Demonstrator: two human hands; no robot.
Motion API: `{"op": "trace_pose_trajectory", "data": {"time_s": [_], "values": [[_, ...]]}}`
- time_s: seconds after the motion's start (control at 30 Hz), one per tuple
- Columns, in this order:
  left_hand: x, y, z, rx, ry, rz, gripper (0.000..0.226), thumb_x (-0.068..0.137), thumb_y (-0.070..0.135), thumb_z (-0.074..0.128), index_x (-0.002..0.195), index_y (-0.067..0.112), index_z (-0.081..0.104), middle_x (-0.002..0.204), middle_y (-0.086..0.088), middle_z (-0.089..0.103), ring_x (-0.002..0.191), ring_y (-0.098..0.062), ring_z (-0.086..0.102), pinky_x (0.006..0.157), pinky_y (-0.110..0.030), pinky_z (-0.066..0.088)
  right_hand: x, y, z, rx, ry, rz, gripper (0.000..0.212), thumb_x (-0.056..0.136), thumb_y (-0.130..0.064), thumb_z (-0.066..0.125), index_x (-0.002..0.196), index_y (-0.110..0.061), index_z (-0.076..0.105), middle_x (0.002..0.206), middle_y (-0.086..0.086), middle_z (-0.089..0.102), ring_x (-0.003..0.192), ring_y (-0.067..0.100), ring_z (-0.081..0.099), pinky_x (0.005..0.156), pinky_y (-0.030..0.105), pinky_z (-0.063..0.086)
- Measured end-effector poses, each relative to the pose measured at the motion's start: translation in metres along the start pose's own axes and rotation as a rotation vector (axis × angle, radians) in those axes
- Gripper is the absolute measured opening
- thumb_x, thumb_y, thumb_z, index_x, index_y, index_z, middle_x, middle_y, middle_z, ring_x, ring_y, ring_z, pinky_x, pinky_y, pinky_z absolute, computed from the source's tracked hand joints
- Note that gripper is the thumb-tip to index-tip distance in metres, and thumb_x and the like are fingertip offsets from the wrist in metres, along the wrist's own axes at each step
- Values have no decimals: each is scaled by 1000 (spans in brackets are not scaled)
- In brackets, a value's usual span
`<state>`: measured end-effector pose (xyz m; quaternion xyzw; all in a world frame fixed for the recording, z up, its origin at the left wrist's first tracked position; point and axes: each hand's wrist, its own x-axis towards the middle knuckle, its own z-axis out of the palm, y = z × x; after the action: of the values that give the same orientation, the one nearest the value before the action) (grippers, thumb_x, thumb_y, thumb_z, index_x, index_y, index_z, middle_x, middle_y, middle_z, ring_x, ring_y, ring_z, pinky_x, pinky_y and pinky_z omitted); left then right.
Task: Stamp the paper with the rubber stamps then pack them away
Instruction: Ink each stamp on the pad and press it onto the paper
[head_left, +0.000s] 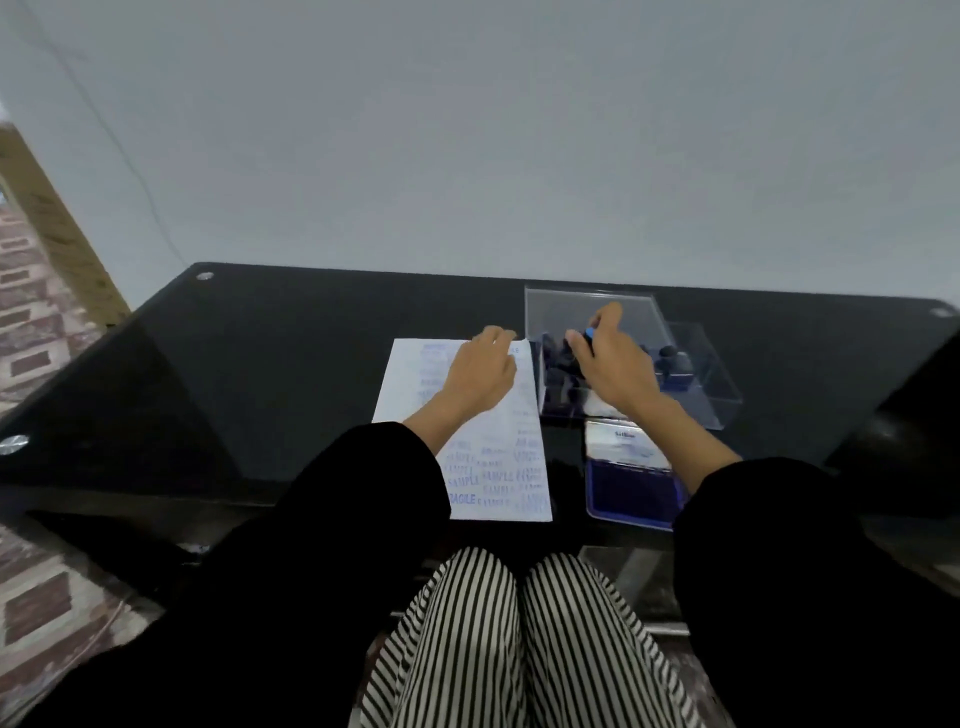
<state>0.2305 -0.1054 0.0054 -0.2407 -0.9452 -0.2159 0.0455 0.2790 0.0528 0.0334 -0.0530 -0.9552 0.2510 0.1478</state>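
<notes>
Clear plastic box (717, 395) sits on the black glass worktop (260, 374), lid up at its far side. Right hand (615, 371) is over the box — grip narrow, thumb and fingers pinching a small blue-topped rubber stamp (589, 333) just above the dark stamps (558, 366) lying inside. One more dark stamp (674, 362) lies in the box's right part. White paper sheet (410, 384), covered in blue SAMPLE and FRAGILE prints, lies just left of the box. Left hand (480, 371) rests on the sheet's far end, grip loose, holding nothing — fingers reach the far edge. Open blue ink pad (631, 491) sits just near-side of the box, partly under the right forearm.
</notes>
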Motion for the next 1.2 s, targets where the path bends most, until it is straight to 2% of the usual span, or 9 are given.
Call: {"op": "trace_pose_trajectory", "data": {"time_s": [0.13, 0.3, 0.4, 0.5, 0.6, 0.7, 0.83, 1.07, 1.2], "values": [[39, 25, -1, -36, -15, 67, 41, 99, 15, 35, 138, 3, 38, 143, -14, 39, 124, -30, 46, 105, -39, 36, 29, 23, -18, -23, 23, 56, 23, 99, -30, 37, 102, -9, 29, 68, 5, 49, 64, 28, 50, 57, 32, 34], [83, 44, 11, -35, -46, 121, 42, 101, 16, 32, 141, 3, 34, 143, -14, 40, 130, -28, 41, 107, -37, 32, 66, 53, -25, -122, -15, 79, 19, 98, -28, 36, 98, -11, 28, 66, 2, 47, 54, 20, 44, 47, 28, 28], [102, 45, 27, -45, -69, 126, 42, 101, 16, 32, 141, 4, 34, 145, -13, 39, 132, -27, 39, 109, -36, 30, 87, 66, -17, -129, -22, 91, 19, 98, -28, 36, 98, -10, 29, 66, 1, 44, 56, 21, 43, 48, 30, 27], [117, 40, 47, 4, -92, 121, 44, 100, 16, 32, 143, 6, 31, 149, -11, 34, 140, -25, 28, 114, -39, 24, 104, 76, -5, -130, -38, 94, 22, 99, -30, 37, 98, -10, 30, 72, 2, 48, 66, 26, 48, 54, 32, 32], [125, 33, 65, 62, -134, 67, 47, 101, 19, 28, 147, 9, 23, 156, -6, 21, 147, -23, 11, 118, -42, 14, 117, 85, 7, -190, -81, 89, 24, 99, -33, 38, 97, -10, 30, 84, 13, 60, 73, 30, 54, 61, 33, 38], [127, 29, 76, 83, -140, 38, 49, 102, 21, 26, 149, 10, 17, 158, -4, 16, 148, -21, 5, 119, -44, 7, 126, 89, 14, -201, -67, 61, 25, 98, -34, 40, 97, -10, 32, 89, 14, 62, 72, 27, 53, 61, 32, 36], [128, 27, 81, 95, -114, 47, 48, 102, 20, 25, 149, 10, 17, 156, -4, 19, 147, -22, 7, 120, -43, 8, 131, 89, 19, -234, -64, 5, 32, 97, -36, 43, 106, -6, 42, 92, 14, 63, 75, 27, 53, 61, 32, 35], [126, 29, 81, 70, -88, 40, 48, 102, 17, 25, 148, 10, 19, 154, -7, 25, 147, -23, 10, 120, -40, 12, 124, 93, 32, -357, -63, 2, 29, 94, -35, 51, 108, -11, 59, 106, 12, 67, 102, 29, 60, 72, 31, 42], [126, 28, 80, 40, -84, 47, 48, 101, 14, 28, 148, 8, 20, 153, -7, 28, 147, -24, 11, 119, -39, 14, 119, 89, 39, -445, -21, 8, 31, 94, -35, 50, 114, -11, 55, 106, 11, 66, 100, 28, 61, 69, 32, 43]]}}
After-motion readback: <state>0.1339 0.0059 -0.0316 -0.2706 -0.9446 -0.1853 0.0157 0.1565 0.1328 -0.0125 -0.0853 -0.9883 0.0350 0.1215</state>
